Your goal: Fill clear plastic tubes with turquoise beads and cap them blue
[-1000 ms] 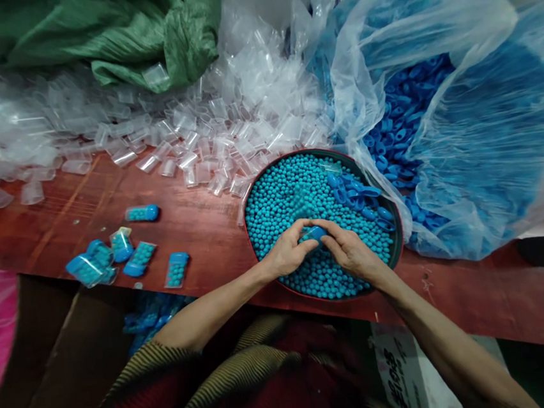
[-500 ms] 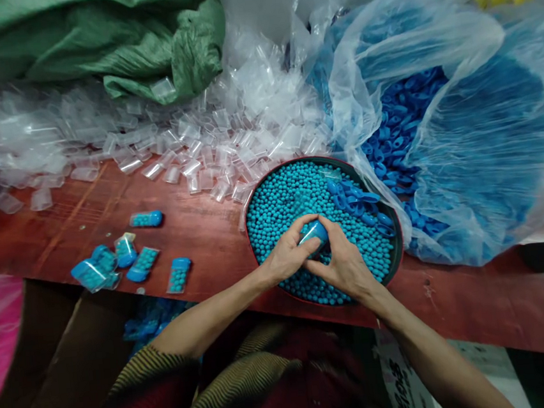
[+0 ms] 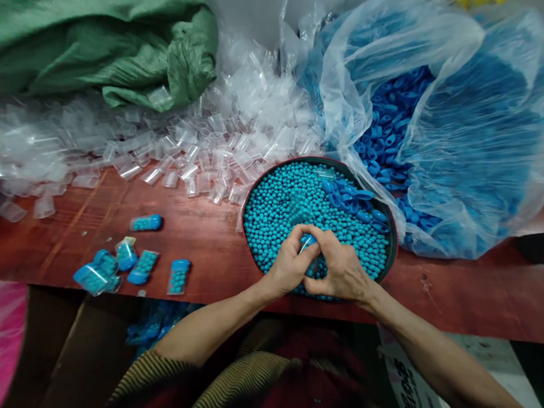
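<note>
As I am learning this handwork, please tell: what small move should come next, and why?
Probably press the small blue-and-clear plastic piece together: the bare left hand holds it, the right hand curls around it, and the bead-filled clear plastic tubes nearby have blue caps fitted. Whether its parts are joined is hidden.

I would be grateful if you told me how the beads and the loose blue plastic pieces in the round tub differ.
The beads are small and round, while the blue pieces are larger and elongated, some with openings. The beads look turquoise; the blue pieces are a deeper blue. The beads spread across most of the tub, whereas the blue pieces cluster toward its far right. Both share that tub.
</note>
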Action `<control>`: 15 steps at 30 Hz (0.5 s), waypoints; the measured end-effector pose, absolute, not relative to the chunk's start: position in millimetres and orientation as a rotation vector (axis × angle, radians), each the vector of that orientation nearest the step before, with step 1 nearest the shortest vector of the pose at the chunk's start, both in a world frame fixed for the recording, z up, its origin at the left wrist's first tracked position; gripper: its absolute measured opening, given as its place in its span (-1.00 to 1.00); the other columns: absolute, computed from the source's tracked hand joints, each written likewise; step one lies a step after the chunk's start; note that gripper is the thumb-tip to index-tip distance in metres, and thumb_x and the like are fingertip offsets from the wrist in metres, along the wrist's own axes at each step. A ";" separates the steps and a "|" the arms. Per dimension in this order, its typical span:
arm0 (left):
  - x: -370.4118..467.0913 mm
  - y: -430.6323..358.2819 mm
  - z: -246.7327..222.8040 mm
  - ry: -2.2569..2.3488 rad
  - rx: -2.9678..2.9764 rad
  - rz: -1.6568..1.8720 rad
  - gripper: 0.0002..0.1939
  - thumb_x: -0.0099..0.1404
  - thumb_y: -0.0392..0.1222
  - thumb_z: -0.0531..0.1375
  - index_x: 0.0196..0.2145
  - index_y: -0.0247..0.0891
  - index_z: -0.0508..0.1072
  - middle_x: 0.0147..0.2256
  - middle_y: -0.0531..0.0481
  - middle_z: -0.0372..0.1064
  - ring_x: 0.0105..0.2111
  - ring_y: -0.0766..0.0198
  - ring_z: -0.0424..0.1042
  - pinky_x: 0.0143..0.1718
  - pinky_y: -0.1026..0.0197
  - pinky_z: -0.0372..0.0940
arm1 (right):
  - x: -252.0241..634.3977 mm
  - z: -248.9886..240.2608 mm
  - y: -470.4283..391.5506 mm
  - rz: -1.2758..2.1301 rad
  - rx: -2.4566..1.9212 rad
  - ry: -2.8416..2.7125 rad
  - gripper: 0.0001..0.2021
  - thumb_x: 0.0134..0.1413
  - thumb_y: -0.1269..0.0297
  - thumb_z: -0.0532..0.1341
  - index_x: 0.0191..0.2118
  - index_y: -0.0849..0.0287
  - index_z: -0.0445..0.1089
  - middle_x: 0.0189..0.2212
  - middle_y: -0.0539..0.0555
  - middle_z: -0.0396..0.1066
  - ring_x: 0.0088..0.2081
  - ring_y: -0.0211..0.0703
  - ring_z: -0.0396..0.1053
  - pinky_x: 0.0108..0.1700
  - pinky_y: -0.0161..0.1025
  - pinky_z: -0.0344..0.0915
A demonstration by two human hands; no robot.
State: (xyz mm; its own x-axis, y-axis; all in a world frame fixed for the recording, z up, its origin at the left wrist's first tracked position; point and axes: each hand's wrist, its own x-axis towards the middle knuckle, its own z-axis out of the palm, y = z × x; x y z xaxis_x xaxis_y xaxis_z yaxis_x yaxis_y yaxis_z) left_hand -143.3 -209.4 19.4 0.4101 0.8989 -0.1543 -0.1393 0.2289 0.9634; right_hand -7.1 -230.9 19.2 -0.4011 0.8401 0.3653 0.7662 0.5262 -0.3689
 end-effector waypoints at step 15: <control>-245.1 -194.4 21.9 1.322 1.762 0.636 -0.64 0.25 -0.10 0.07 -0.03 -0.23 0.34 -0.17 -0.02 0.43 -0.24 0.24 0.40 -0.14 0.18 0.28 | -3.8 9.8 -216.1 0.341 -1.555 -2.259 -0.53 0.20 0.14 0.05 0.19 0.16 0.14 0.02 0.22 0.33 -0.06 -0.01 0.39 -0.18 -0.15 0.40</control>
